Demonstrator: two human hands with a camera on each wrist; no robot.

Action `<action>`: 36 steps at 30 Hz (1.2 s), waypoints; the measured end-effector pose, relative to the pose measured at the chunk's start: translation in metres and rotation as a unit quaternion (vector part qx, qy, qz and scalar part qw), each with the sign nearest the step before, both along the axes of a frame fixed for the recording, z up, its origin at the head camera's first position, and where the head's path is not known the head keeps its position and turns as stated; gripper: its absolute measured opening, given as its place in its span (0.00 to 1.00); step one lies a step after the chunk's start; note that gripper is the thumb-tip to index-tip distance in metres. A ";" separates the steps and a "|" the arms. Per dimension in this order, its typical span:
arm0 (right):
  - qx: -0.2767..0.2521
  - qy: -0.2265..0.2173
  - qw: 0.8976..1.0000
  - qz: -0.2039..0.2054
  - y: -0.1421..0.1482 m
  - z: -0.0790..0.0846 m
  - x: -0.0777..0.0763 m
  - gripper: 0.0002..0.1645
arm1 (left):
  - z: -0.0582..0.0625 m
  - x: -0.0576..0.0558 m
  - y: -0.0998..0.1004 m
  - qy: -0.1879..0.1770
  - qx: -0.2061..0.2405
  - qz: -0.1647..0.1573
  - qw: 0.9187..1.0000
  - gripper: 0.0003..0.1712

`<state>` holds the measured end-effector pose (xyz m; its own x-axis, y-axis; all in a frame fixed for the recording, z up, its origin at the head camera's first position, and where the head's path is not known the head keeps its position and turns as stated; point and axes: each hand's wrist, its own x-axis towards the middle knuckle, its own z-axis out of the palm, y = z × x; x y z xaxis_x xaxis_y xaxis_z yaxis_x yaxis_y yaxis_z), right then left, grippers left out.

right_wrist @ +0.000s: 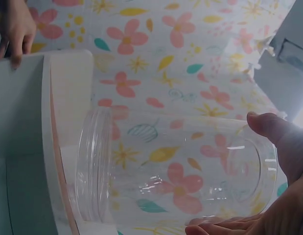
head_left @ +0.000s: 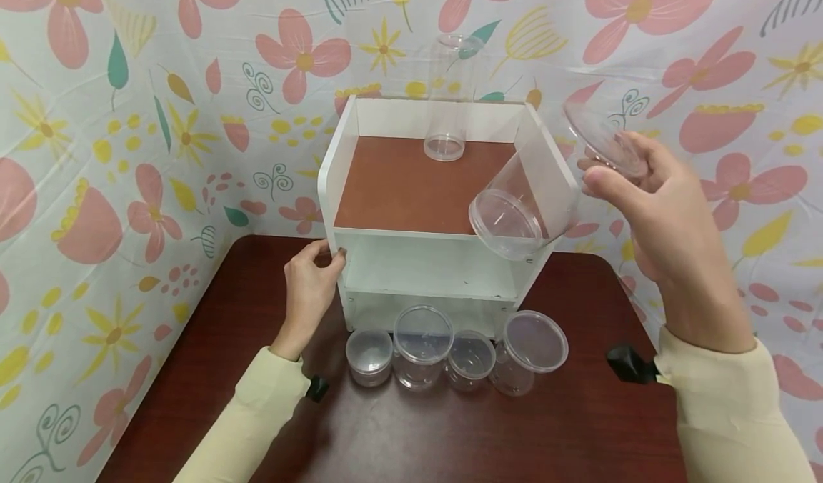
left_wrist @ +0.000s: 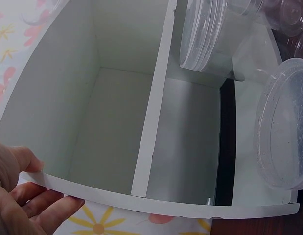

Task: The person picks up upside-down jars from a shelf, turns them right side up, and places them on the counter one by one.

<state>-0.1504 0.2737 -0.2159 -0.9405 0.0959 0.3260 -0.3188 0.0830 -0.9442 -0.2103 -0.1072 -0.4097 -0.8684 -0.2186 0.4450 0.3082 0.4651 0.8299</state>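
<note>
My right hand (head_left: 671, 218) grips the base end of a clear plastic jar (right_wrist: 185, 166), thumb on one side and fingers on the other. The jar tilts, its lidded end (head_left: 508, 222) lower and overlapping the right front corner of a small white shelf unit (head_left: 329, 165) in the head view. On the left, my other hand (head_left: 311, 279) pinches the front edge of the unit's side panel (left_wrist: 112, 198), thumb inside and fingers outside. A tall clear jar (head_left: 445, 97) stands upright on the brown top board (head_left: 386, 190), toward the back.
Several lidded clear jars of different sizes, among them a short one (head_left: 369, 358) and a wide-lidded one (head_left: 535, 344), stand in a row before the unit on the dark red table (head_left: 411, 440). A flower-printed cloth (head_left: 193, 76) hangs behind and at the sides.
</note>
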 end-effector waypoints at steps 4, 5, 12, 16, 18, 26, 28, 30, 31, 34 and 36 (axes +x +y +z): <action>-0.021 -0.007 1.000 0.008 0.001 -0.007 0.009 0.37 | 0.001 -0.001 0.000 -0.001 -0.001 0.001 1.000 0.13; -0.025 -0.005 1.000 0.011 0.001 -0.009 0.010 0.37 | 0.001 0.000 0.000 -0.001 -0.001 0.001 1.000 0.13; -0.081 0.033 0.994 0.070 0.004 -0.025 0.020 0.34 | 0.002 0.001 0.000 -0.010 -0.003 0.007 1.000 0.12; -0.091 0.055 0.990 0.097 0.008 -0.034 0.028 0.36 | 0.002 0.000 -0.001 -0.007 -0.004 0.008 1.000 0.12; -0.076 0.052 0.991 0.094 0.011 -0.037 0.032 0.38 | 0.002 0.000 -0.001 -0.006 -0.003 0.008 1.000 0.12; -0.105 0.045 0.985 0.132 0.017 -0.058 0.044 0.42 | 0.001 0.001 -0.001 -0.011 -0.005 0.005 1.000 0.11; -0.120 0.056 0.979 0.155 0.018 -0.063 0.044 0.41 | 0.001 0.001 -0.001 -0.013 -0.004 0.006 1.000 0.10; -0.125 0.066 0.977 0.162 0.020 -0.069 0.045 0.40 | 0.000 0.001 -0.001 -0.014 -0.003 0.005 1.000 0.10; -0.123 0.070 0.975 0.169 0.021 -0.072 0.045 0.39 | 0.000 0.001 0.000 -0.014 -0.002 0.004 1.000 0.11; -0.112 0.068 0.977 0.168 0.023 -0.081 0.047 0.39 | -0.001 0.000 0.000 -0.015 0.000 0.001 1.000 0.11; -0.107 0.064 0.978 0.167 0.023 -0.086 0.048 0.40 | 0.000 0.000 0.000 -0.014 0.000 0.000 1.000 0.12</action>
